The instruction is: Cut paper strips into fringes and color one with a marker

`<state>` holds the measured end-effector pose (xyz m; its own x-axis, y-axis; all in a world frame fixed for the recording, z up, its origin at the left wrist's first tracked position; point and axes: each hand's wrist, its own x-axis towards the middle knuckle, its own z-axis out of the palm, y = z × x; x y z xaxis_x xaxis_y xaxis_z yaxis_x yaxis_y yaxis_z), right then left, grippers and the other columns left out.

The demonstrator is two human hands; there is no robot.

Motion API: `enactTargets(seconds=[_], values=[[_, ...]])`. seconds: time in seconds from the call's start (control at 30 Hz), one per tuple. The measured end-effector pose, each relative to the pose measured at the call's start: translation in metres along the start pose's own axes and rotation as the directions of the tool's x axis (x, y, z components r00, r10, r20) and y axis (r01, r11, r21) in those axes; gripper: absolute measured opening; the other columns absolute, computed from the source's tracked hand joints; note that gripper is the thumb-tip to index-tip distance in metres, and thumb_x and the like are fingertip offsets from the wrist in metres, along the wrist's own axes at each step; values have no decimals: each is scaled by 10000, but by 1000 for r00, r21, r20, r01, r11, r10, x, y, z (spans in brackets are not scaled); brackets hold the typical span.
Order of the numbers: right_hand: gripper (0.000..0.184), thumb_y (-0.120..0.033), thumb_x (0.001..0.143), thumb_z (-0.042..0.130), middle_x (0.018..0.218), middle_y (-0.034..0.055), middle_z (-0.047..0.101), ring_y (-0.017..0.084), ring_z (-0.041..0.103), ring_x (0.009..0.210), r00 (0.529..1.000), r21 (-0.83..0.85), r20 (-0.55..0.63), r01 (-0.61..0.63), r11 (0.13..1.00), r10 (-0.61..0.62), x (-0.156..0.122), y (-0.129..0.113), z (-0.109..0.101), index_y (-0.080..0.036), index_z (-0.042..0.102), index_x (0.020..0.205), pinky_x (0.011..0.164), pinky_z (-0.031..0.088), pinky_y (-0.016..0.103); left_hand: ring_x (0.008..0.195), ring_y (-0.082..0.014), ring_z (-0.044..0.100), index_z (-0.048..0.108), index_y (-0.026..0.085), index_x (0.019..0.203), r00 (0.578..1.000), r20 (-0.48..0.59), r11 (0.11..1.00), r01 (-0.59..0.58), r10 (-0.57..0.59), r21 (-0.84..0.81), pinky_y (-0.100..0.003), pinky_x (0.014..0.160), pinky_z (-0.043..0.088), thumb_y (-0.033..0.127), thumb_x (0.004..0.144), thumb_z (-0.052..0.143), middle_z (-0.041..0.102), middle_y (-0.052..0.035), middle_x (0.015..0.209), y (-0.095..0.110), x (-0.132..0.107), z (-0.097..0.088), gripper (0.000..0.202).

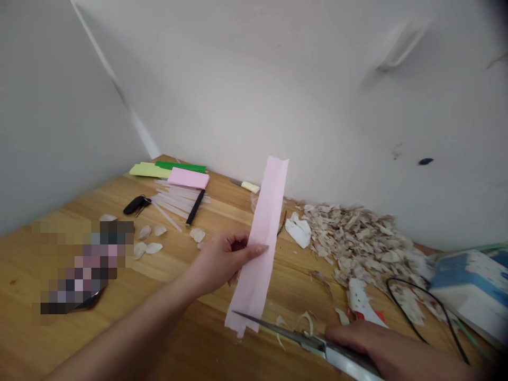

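My left hand (224, 262) pinches a long strip of pink paper (264, 233) near its middle and holds it upright and tilted over the wooden table (119, 201). My right hand (391, 352) at the lower right grips a pair of scissors (301, 338). The blades point left, and their tip touches the strip's lower end.
A heap of pale shavings (357, 238) lies at the right by the wall, with a glue gun (361, 304), a black cord (420, 301) and a blue-white box (472, 286). At the back left lie coloured paper sheets (170, 173), clear glue sticks (174, 203), a black pen (196, 207), a key fob (134, 205) and a small knife (246, 185).
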<state>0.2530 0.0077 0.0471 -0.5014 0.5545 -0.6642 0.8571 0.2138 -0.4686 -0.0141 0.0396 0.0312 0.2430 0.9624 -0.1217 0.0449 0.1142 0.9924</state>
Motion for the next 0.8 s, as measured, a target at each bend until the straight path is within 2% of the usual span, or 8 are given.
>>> enactTargets(seconds=[0.07,0.27,0.47,0.53,0.6,0.7,0.8], values=[[159,-318,727,473,823,-35,643,211,579,773,999,10,33,-17,1000,17,2,3,2,-310,606,813,653,396,280,311,-26,343,610,172,720,1000,5,1000,-2,2,6,-114,256,269,318,776,580,400,96,457,0,0,-1,160],[117,-276,722,473,751,-47,637,180,563,695,1000,25,19,4,1000,-4,5,8,4,-284,586,750,553,323,247,310,-27,339,610,168,729,1000,17,1000,-14,13,20,-118,260,261,336,773,579,407,91,462,1,-1,-2,176],[118,-296,711,489,779,-43,644,200,583,721,1000,1,20,2,1000,-2,5,9,3,-293,592,767,568,366,259,310,-24,339,601,168,717,1000,15,1000,-13,13,12,-115,262,258,337,780,576,407,93,458,1,-1,-3,182],[158,-304,731,485,839,-47,659,215,603,778,1000,17,21,-5,1000,5,2,9,2,-330,613,820,633,427,276,310,-24,344,598,168,712,1000,7,1000,-14,14,20,-114,263,259,332,781,578,412,93,458,2,-1,-3,179],[269,-338,757,475,1025,-44,647,255,586,959,999,30,23,-42,999,41,-2,8,1,-400,612,980,795,456,330,308,-23,341,598,167,708,1000,-2,1000,-14,14,19,-113,263,255,315,783,578,409,95,453,4,-1,-3,167],[409,-421,796,424,1260,-78,517,280,456,1182,996,18,31,-86,996,86,-9,8,-1,-482,492,1194,980,372,405,305,-19,333,596,163,702,1000,-16,1000,-9,9,-4,-111,262,251,285,787,574,407,97,450,6,-1,-4,151],[428,-449,790,437,1294,-126,460,267,433,1204,995,26,37,-97,995,96,-12,10,-1,-512,454,1213,1025,336,400,303,-20,334,592,163,694,999,-37,1000,-5,4,-15,-114,262,253,282,790,574,408,97,451,6,0,-6,154]])
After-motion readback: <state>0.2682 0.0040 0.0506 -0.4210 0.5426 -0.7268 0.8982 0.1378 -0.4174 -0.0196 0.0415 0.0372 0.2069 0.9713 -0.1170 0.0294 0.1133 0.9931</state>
